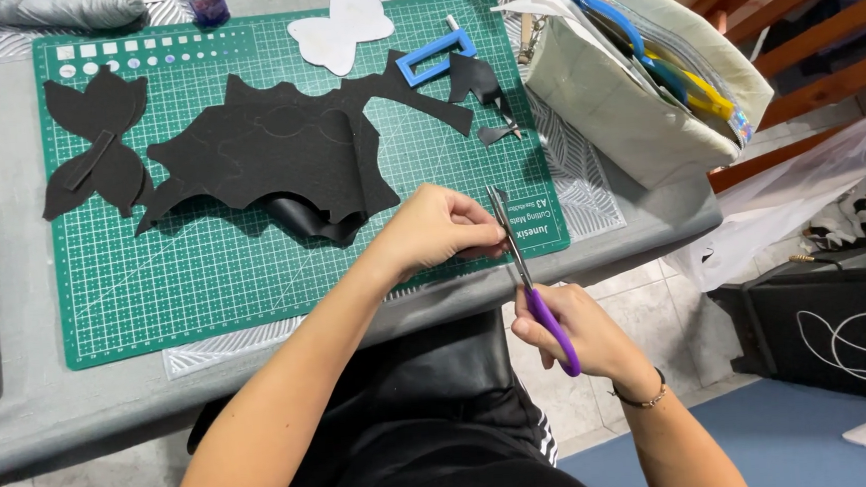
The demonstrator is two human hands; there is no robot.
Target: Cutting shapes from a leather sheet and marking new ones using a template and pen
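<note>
Head camera looked down at your two hands by the front right corner of the green cutting mat [205, 287] on the grey counter [53, 417]. Your left hand [437, 228] was closed in a pinch on a small dark piece, too hidden to make out, right at that corner. Your right hand [584, 330] gripped the purple-handled scissors [530, 278] just off the mat's edge, blades pointing up to the left fingers. On the mat's middle lay a large black cut sheet [278, 158]; a black bow shape [91, 144] sat on its left side, a white paper template [340, 27] and blue frame [435, 58] near its far edge.
</note>
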